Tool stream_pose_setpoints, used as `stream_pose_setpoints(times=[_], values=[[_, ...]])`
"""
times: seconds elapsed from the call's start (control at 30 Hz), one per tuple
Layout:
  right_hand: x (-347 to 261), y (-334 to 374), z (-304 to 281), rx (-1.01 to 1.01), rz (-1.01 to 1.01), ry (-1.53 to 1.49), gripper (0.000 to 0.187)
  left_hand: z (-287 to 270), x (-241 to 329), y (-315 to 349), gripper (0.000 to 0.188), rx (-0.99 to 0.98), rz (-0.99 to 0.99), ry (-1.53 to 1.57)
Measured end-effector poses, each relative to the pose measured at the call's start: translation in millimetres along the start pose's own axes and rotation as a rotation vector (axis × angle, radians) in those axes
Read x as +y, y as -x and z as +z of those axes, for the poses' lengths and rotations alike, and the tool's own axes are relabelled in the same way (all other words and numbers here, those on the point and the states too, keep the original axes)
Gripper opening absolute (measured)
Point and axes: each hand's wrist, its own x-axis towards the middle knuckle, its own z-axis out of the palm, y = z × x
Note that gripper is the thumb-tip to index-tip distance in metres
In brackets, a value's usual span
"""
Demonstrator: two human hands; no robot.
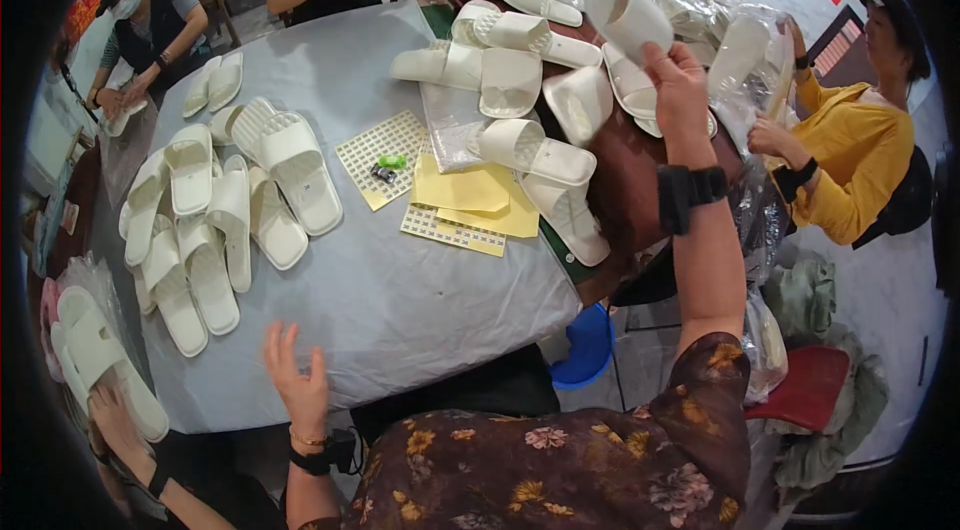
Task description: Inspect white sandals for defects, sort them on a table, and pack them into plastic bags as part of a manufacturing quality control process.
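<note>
My right hand (pixel 677 82), stretched far out to the right, grips a white slipper (pixel 632 18) by its edge and holds it up over a pile of others. Fingers apart and nothing in it, my left hand (pixel 295 375) hovers by the near edge of the grey-covered table (pixel 400 310). A group of white slippers (pixel 210 275) lies beyond it to the left. Sheets of small printed stickers (pixel 365 145) and yellow paper sheets (pixel 465 188) lie mid-table. A small green object (pixel 392 162) and a dark one rest on one sticker sheet.
More white slippers (pixel 512 85) spread over the brown table (pixel 640 170), some in clear bags. A co-worker in yellow (pixel 840 160) handles bagged slippers at the right. Another person's hand (pixel 118 420) touches slippers at lower left. Other people work behind. A red stool (pixel 805 390) stands right.
</note>
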Motion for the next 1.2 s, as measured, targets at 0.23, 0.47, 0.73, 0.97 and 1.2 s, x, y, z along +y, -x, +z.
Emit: stream_pose_setpoints(times=[0.23, 0.47, 0.73, 0.97, 1.2], values=[[-93.2, 92.1, 90.0, -0.173, -0.019, -0.271, 0.020, 30.0, 91.3, -15.6, 0.087, -0.301, 0.111, 0.417], [-73.1, 197.4, 130.8, -0.436, 0.341, -0.680, 0.048, 47.1, 128.0, -33.1, 0.086, -0.367, -0.404, 1.393], [-6.9, 287.9, 163.1, -0.462, 0.812, -0.712, 0.064, 38.1, 75.5, -9.2, 0.050, -0.011, -0.666, 1.275], [112.2, 314.3, 178.7, -0.497, 0.972, -0.417, 0.041, 21.3, 48.8, -4.5, 0.036, -0.233, -0.434, -0.028], [85.9, 320.8, 154.1, -0.657, 0.602, 0.092, 0.026, 33.0, 50.7, 12.0, 0.028, -0.016, 0.080, -0.155]])
